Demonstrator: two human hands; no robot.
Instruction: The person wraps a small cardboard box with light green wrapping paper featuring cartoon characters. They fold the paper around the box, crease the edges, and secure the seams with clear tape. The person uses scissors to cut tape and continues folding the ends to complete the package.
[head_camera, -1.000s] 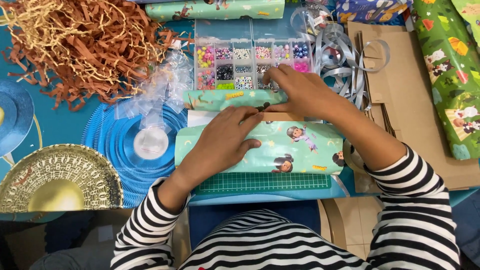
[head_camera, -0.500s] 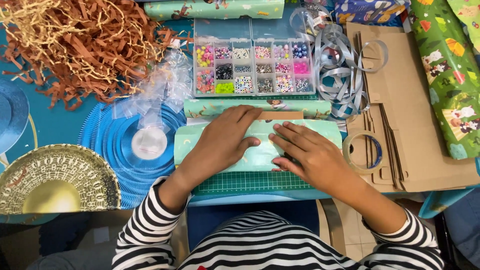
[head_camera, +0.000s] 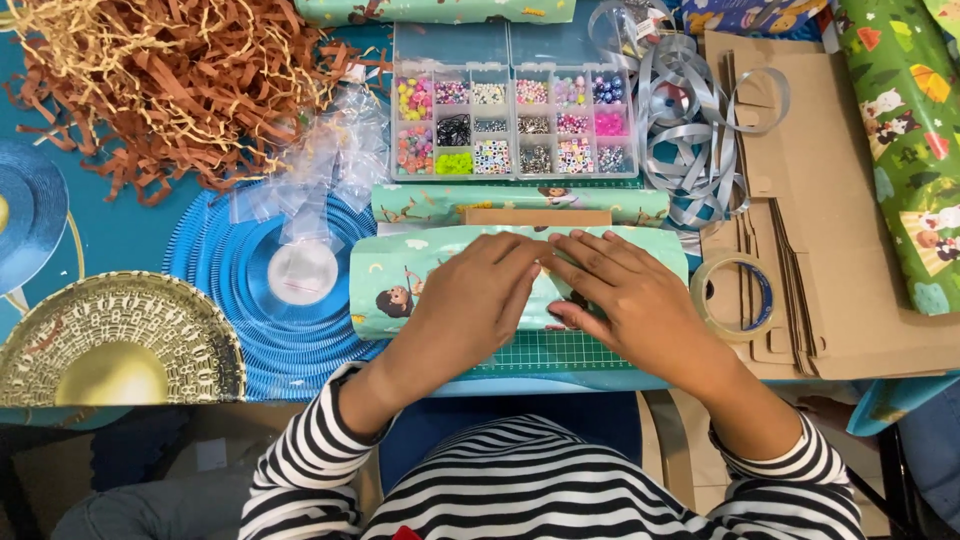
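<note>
Both grips lie open and flat, left hand (head_camera: 478, 300) and right hand (head_camera: 625, 295) pressing the wrapped parcel (head_camera: 400, 280), which stretches from 9 to 3 o'clock beneath them.

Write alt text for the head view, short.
Seen from above, a person in a striped top presses the left hand and right hand flat on a box wrapped in mint cartoon-print paper lying on a green cutting mat. Behind it sits a clear bead organiser, with a tape roll to the right and shredded brown paper at upper left.
</note>
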